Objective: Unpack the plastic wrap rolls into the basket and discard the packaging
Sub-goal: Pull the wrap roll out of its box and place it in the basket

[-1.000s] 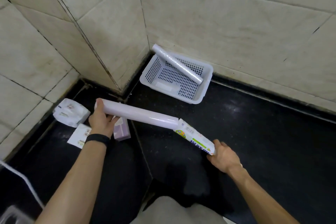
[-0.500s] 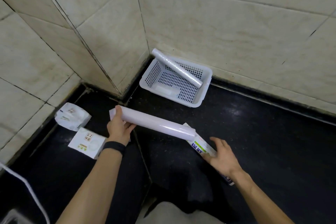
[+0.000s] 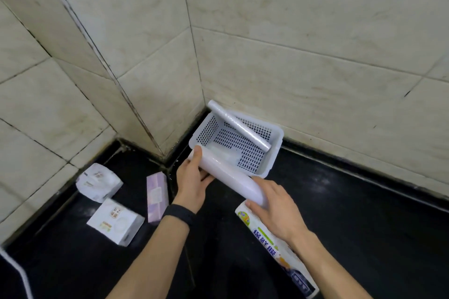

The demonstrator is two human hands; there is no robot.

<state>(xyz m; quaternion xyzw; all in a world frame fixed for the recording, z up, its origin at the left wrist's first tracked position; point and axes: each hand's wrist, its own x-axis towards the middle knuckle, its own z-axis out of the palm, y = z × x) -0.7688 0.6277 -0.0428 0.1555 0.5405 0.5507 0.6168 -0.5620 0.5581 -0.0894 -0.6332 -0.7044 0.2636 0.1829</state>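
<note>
So one roll (image 3: 239,127) already sat in the basket (image 3: 274,153), both hands (left (image 3: 192,181), right (image 3: 274,204)) were wrapped around the second roll (image 3: 228,175) right at its rim, and the empty wrapper (image 3: 274,250) still needed tossing.

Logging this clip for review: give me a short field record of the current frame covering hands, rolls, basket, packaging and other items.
left hand: grips far end of the held roll
right hand: on near end of that roll
basket: white, in the wall corner
roll in basket: one, leaning across the rim
packaging: printed sleeve, empty end showing, under right forearm
floor left: two white packs, one purple pack
</note>
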